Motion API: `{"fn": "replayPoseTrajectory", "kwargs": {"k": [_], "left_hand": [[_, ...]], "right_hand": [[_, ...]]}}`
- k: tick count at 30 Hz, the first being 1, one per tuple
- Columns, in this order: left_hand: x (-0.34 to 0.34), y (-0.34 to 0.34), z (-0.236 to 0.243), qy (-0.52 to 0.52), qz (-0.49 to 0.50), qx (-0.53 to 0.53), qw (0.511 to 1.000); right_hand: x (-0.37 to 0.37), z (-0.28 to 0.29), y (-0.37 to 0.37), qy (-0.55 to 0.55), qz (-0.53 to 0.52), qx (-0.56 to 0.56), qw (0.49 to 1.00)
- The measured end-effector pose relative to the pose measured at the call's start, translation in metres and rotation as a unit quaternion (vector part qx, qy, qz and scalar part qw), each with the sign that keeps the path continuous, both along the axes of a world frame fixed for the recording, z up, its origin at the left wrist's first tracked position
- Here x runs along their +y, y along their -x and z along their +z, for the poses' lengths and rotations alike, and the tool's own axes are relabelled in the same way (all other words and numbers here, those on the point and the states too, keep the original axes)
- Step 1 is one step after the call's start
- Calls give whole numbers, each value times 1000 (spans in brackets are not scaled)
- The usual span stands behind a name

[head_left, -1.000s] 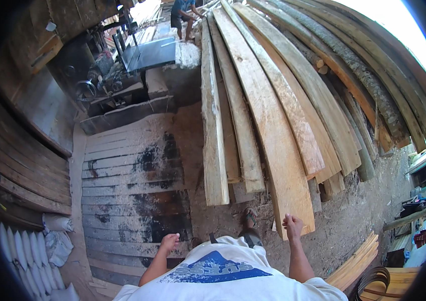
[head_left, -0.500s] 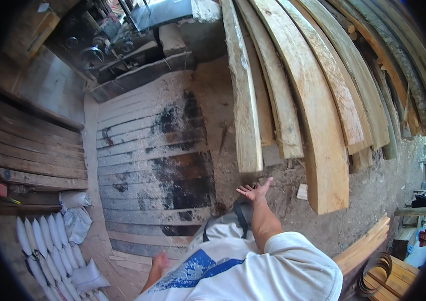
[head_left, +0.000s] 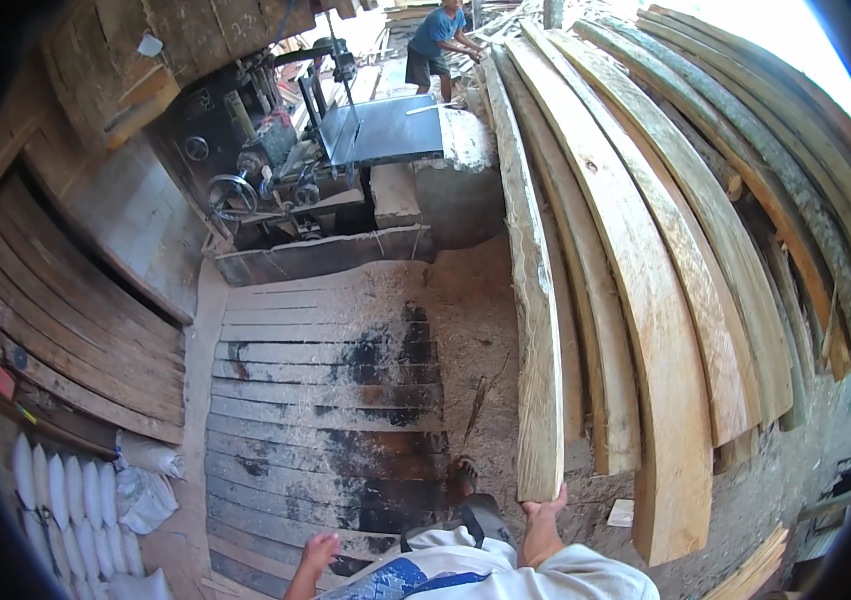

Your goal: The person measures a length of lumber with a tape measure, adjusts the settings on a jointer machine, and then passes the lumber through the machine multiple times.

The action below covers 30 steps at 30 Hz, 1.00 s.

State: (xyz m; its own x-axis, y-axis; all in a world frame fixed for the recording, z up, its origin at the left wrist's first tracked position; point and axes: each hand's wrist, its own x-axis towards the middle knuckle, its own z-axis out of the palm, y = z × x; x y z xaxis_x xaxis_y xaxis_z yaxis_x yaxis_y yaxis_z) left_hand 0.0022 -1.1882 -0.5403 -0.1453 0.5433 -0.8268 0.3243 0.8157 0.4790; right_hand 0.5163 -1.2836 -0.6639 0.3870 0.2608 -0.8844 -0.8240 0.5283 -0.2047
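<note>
Your right hand (head_left: 543,505), just short of the leftmost plank (head_left: 537,400) half a second ago, has come up against its near end. Beside you fans the timber pile (head_left: 680,300); that plank lies along its left edge, its far end toward a co-worker (head_left: 433,40). To handle it well, seat your palm squarely beneath the end, keep it level, watch for splinters along the rough edge and bring your left hand (head_left: 319,551) across to share the weight. Down at your left, plump white sacks (head_left: 70,490) lie packed in rows, their contents hidden; a crumpled whitish bag (head_left: 145,498) sits just beside them, its contents unclear too. Your left fingers curl loosely around nothing visible; your right ones are mostly hidden under the wood, so their grip cannot be told.
</note>
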Motion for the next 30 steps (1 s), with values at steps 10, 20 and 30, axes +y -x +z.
{"fn": "replayPoseTrajectory", "kwargs": {"k": [10,20,30], "left_hand": [[181,-104,-14,-44,-261,-7,964],[215,-207,7,-48,-449,-204,869],[197,-206,37,29,-265,29,963]], "right_hand": [[-12,43,57,-82,25,33,996],[51,58,197,-23,142,-94,985],[147,77,318,-114,185,-65,974]]}}
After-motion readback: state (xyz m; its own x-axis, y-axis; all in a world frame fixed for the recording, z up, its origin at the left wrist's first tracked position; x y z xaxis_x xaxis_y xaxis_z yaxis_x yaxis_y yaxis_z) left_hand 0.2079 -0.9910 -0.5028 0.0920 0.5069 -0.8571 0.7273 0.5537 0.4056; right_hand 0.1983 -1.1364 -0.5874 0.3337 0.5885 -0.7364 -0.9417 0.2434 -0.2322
